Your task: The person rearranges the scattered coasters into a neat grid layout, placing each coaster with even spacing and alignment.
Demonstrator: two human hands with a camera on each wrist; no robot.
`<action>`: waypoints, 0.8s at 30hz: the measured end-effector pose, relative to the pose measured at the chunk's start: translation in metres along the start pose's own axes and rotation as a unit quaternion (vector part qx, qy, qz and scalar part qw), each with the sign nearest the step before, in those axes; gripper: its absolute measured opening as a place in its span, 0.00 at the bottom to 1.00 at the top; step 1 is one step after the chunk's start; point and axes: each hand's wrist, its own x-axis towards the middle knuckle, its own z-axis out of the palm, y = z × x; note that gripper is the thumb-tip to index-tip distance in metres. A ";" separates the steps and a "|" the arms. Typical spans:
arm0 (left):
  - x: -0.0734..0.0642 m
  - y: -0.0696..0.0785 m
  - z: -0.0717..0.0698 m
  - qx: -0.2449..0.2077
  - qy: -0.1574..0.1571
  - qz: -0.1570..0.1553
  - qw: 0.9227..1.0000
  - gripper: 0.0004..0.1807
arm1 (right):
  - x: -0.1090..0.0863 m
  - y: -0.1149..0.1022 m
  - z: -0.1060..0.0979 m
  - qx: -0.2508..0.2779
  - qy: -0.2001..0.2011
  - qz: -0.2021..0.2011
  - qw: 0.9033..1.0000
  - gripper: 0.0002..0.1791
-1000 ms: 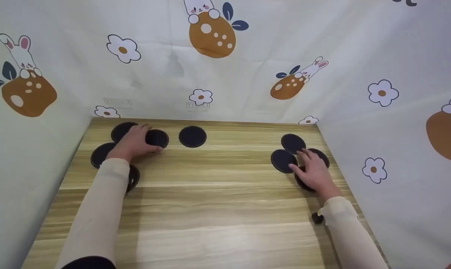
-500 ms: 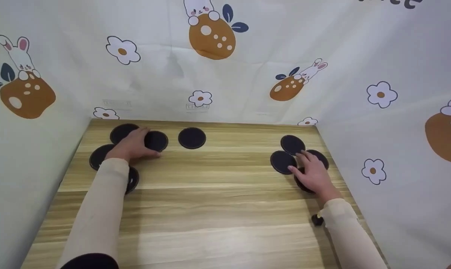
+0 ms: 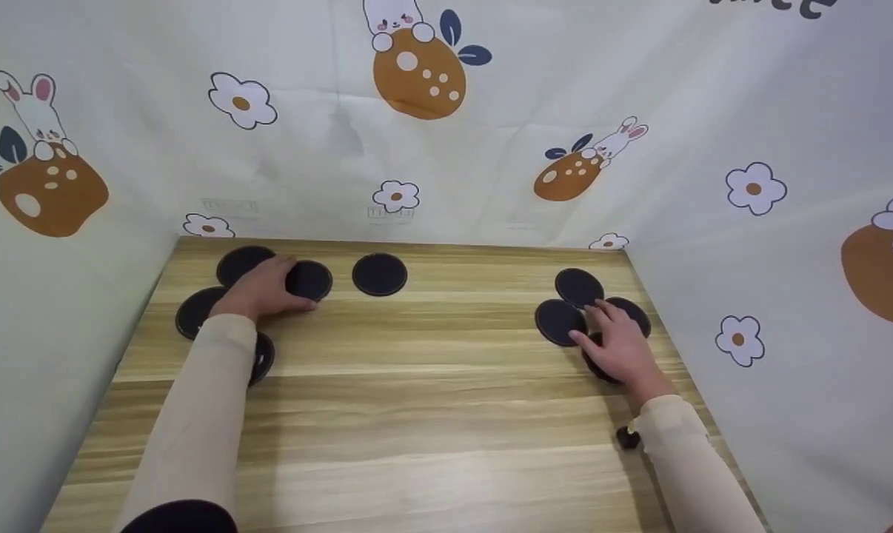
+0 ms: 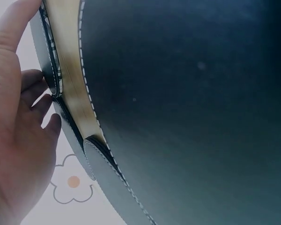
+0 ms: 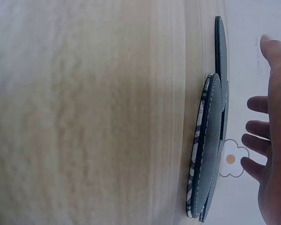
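Note:
My left hand [image 3: 265,289] is over a group of black round stitched coasters at the table's back left. Its thumb and fingers spread about one coaster [image 3: 310,281]; in the left wrist view the fingertips lie at or very near the coasters, and I cannot tell how firmly they touch. A large coaster face [image 4: 178,117] fills much of that view. On the right, several more coasters lie in a cluster, among them a near-left coaster [image 3: 561,322]. Above it my right hand [image 3: 620,344] has loosely spread fingers, apart from the coasters in the right wrist view.
A lone coaster [image 3: 380,274] lies near the back edge, right of the left group. The wood-grain table [image 3: 417,414] is bounded by a printed cloth [image 3: 306,163] at the back and both sides. A small black object [image 3: 628,437] sits beside the right cuff.
The head view has shifted very slightly. My left thumb has moved a little towards the hand; my right hand and the coasters look the same.

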 end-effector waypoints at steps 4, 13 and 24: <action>0.001 0.001 0.001 0.009 0.003 -0.001 1.000 0.64 | 0.000 0.000 0.000 0.000 0.002 0.000 1.000 0.40; 0.001 0.008 0.002 0.017 0.017 -0.005 1.000 0.60 | 0.002 0.004 0.002 0.003 0.006 -0.005 1.000 0.40; 0.003 0.010 0.000 0.028 0.031 0.001 0.999 0.62 | 0.001 0.004 0.001 0.003 0.003 0.000 1.000 0.40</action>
